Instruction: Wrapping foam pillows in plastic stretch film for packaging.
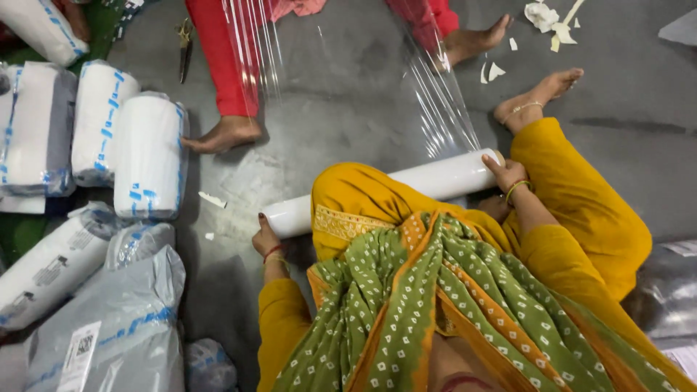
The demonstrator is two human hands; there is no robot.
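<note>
Stretch-film roll (392, 190) across the lap, gripped at nine o'clock by curled left hand (267, 239) and three o'clock by right hand (506, 174); film sheet (435, 94) toward twelve liable to wrinkle from uneven pull.

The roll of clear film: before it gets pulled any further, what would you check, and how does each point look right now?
1. Left hand on the end of the white roll: ok.
2. Right hand on the other end: ok.
3. Clear film drawn out from the roll across the floor: ok; streaky, whether torn cannot tell.
4. Far end of the film held by the person in red: cannot tell, cut off above.
5. Paper scraps away from the film: ok.
6. Wrapped parcels clear of the film: ok.
</note>
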